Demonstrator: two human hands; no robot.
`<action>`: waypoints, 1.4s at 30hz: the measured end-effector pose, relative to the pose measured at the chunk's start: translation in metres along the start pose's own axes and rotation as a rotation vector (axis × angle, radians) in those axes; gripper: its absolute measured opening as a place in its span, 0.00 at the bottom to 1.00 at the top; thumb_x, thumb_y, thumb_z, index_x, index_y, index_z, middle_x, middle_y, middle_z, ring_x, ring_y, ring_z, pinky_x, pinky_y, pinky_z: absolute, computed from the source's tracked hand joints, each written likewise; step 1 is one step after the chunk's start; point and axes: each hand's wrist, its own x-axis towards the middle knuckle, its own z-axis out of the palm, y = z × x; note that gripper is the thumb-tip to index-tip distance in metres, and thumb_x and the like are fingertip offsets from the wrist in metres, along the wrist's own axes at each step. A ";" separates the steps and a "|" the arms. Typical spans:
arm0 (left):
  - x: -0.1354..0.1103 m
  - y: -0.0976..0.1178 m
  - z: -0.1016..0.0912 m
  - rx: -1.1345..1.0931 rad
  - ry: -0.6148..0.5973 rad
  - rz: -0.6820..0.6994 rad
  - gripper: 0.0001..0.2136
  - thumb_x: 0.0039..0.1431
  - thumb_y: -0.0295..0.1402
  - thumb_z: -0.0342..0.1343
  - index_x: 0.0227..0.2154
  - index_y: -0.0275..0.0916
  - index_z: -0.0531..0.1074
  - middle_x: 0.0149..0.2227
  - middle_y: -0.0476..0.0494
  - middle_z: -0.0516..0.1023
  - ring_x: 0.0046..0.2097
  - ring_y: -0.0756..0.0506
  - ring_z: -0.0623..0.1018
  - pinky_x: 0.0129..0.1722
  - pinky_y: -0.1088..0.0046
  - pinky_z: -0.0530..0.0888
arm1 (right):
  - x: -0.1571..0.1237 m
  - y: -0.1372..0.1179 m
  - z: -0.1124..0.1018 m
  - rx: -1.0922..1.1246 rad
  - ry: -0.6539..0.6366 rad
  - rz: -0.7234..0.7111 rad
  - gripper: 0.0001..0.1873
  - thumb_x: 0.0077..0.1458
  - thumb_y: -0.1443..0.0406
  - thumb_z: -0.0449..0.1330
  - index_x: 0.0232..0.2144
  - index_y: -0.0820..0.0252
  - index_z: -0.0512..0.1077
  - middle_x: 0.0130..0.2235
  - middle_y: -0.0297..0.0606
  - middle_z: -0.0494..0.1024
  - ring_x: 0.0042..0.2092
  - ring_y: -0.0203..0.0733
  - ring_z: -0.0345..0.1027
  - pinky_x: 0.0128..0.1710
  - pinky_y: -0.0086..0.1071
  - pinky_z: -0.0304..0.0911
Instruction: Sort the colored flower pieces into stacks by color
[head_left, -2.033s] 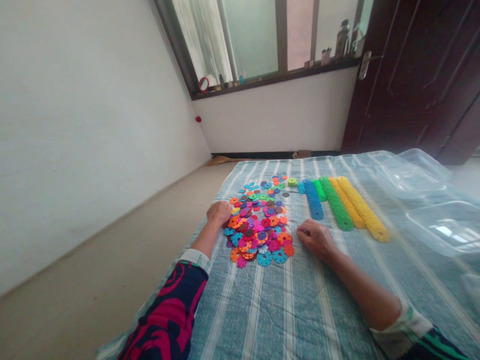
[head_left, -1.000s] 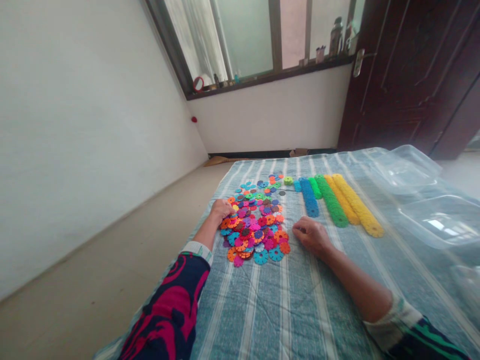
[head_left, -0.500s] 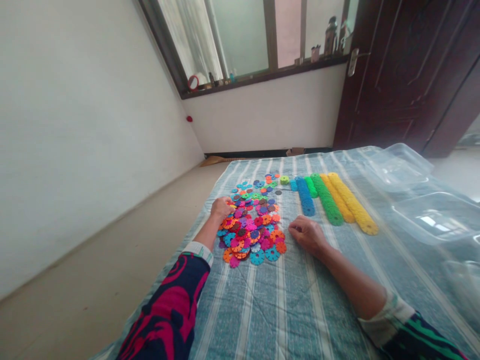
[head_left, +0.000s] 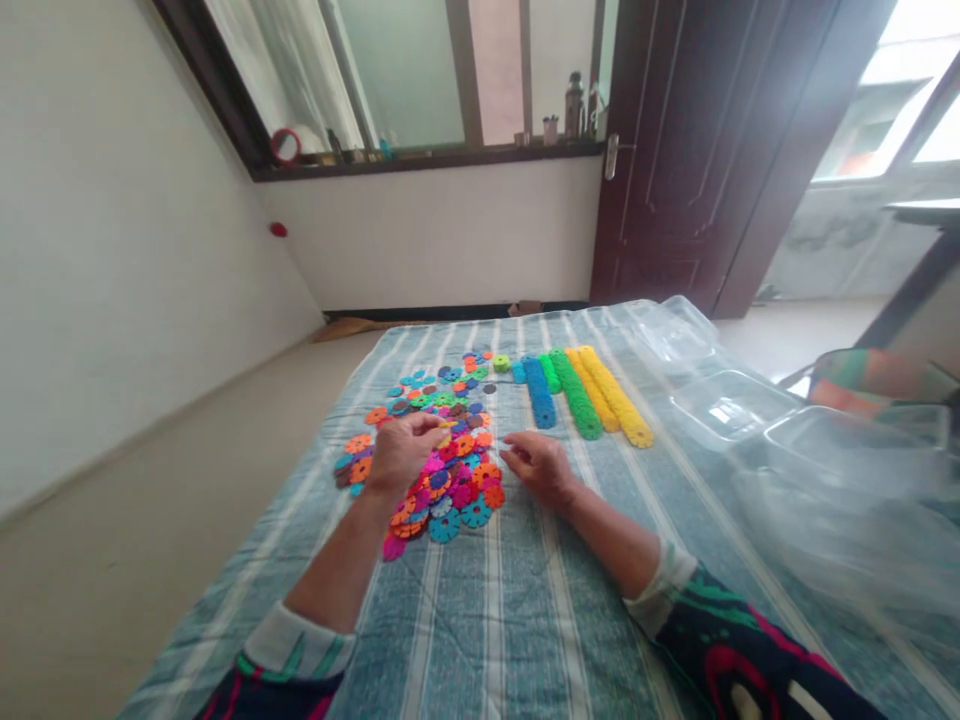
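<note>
One yellow disc [head_left: 448, 425], apparently mid-pick, needs lifting: my left hand [head_left: 401, 452] pinches it over the pile [head_left: 439, 481]; right hand [head_left: 541, 466] alongside, grip unclear.

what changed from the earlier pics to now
The left hand moved right, from the pile's left edge to over the pile, and a yellow disc now shows between its fingertips. Discs now show left of that hand. The view turned right, bringing in more of the clear boxes. The right hand stayed beside the pile, and the coloured rows lie as before.
</note>
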 end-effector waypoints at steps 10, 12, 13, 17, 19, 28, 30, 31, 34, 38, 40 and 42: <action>-0.040 0.011 0.057 -0.096 -0.203 0.090 0.13 0.47 0.41 0.57 0.28 0.35 0.77 0.25 0.47 0.78 0.30 0.48 0.76 0.30 0.77 0.72 | -0.001 -0.015 -0.006 0.204 -0.012 0.048 0.09 0.54 0.63 0.54 0.27 0.58 0.74 0.26 0.33 0.74 0.28 0.34 0.65 0.31 0.26 0.60; -0.039 0.007 0.055 -0.134 -0.188 0.036 0.14 0.47 0.41 0.57 0.30 0.35 0.77 0.27 0.47 0.79 0.30 0.47 0.77 0.31 0.76 0.73 | 0.001 -0.016 -0.007 0.302 -0.061 0.153 0.08 0.52 0.63 0.55 0.25 0.58 0.72 0.23 0.31 0.72 0.26 0.33 0.65 0.28 0.25 0.60; -0.039 0.005 0.055 -0.158 -0.166 0.006 0.14 0.46 0.41 0.57 0.31 0.35 0.76 0.28 0.46 0.80 0.31 0.47 0.78 0.31 0.76 0.73 | 0.002 -0.017 -0.007 0.376 -0.084 0.212 0.08 0.51 0.62 0.56 0.25 0.58 0.72 0.22 0.30 0.72 0.24 0.33 0.64 0.26 0.25 0.60; -0.039 0.000 0.054 -0.238 -0.061 -0.082 0.17 0.46 0.43 0.57 0.33 0.34 0.74 0.31 0.42 0.81 0.31 0.45 0.79 0.30 0.73 0.75 | 0.002 -0.021 -0.005 0.623 -0.149 0.350 0.11 0.49 0.57 0.58 0.27 0.60 0.71 0.21 0.29 0.72 0.20 0.31 0.63 0.20 0.24 0.58; -0.039 0.000 0.055 -0.259 -0.044 -0.094 0.16 0.47 0.43 0.57 0.32 0.34 0.74 0.30 0.42 0.81 0.30 0.45 0.80 0.30 0.73 0.76 | 0.001 -0.022 -0.003 0.660 -0.171 0.369 0.12 0.48 0.56 0.59 0.27 0.60 0.72 0.21 0.29 0.72 0.19 0.31 0.63 0.19 0.24 0.58; -0.046 0.002 0.060 -0.223 -0.150 -0.005 0.15 0.50 0.45 0.55 0.31 0.37 0.74 0.29 0.45 0.80 0.34 0.45 0.80 0.34 0.72 0.77 | 0.002 -0.012 0.002 0.579 -0.125 0.400 0.10 0.46 0.58 0.61 0.26 0.58 0.73 0.20 0.28 0.71 0.18 0.31 0.62 0.16 0.24 0.56; -0.047 0.000 0.062 -0.210 -0.165 0.001 0.15 0.50 0.45 0.54 0.32 0.37 0.74 0.29 0.45 0.80 0.33 0.45 0.79 0.32 0.72 0.76 | 0.002 -0.010 0.003 0.567 -0.129 0.398 0.10 0.46 0.57 0.61 0.26 0.59 0.73 0.20 0.28 0.71 0.18 0.31 0.61 0.16 0.24 0.55; -0.047 -0.001 0.062 -0.205 -0.171 0.007 0.16 0.51 0.45 0.54 0.33 0.37 0.74 0.30 0.44 0.80 0.33 0.45 0.79 0.31 0.72 0.76 | 0.001 -0.010 0.003 0.563 -0.137 0.396 0.11 0.47 0.57 0.61 0.26 0.59 0.73 0.20 0.28 0.71 0.18 0.31 0.61 0.16 0.24 0.55; -0.047 -0.002 0.063 -0.200 -0.212 0.035 0.15 0.52 0.44 0.54 0.34 0.37 0.74 0.32 0.43 0.80 0.34 0.44 0.79 0.34 0.71 0.76 | 0.002 -0.011 -0.001 0.542 -0.202 0.384 0.11 0.48 0.57 0.61 0.26 0.59 0.73 0.19 0.28 0.70 0.18 0.30 0.60 0.16 0.23 0.55; -0.050 -0.001 0.067 -0.221 -0.253 0.049 0.15 0.52 0.43 0.54 0.37 0.38 0.74 0.35 0.42 0.80 0.36 0.44 0.79 0.37 0.71 0.76 | 0.016 -0.012 -0.031 0.384 -0.343 0.293 0.10 0.49 0.60 0.60 0.25 0.61 0.74 0.18 0.27 0.68 0.17 0.28 0.59 0.17 0.21 0.54; -0.053 0.000 0.068 -0.223 -0.252 0.054 0.16 0.51 0.43 0.55 0.38 0.38 0.73 0.36 0.42 0.80 0.38 0.44 0.79 0.38 0.71 0.76 | 0.027 -0.008 -0.060 0.206 -0.416 0.250 0.08 0.50 0.63 0.59 0.25 0.61 0.75 0.16 0.27 0.67 0.16 0.28 0.58 0.17 0.21 0.52; -0.054 0.000 0.070 -0.178 -0.246 0.068 0.15 0.51 0.42 0.54 0.37 0.38 0.73 0.35 0.43 0.80 0.38 0.45 0.79 0.38 0.72 0.75 | 0.038 0.001 -0.095 -0.067 -0.421 0.247 0.06 0.49 0.65 0.60 0.25 0.61 0.76 0.16 0.28 0.68 0.18 0.29 0.61 0.20 0.22 0.53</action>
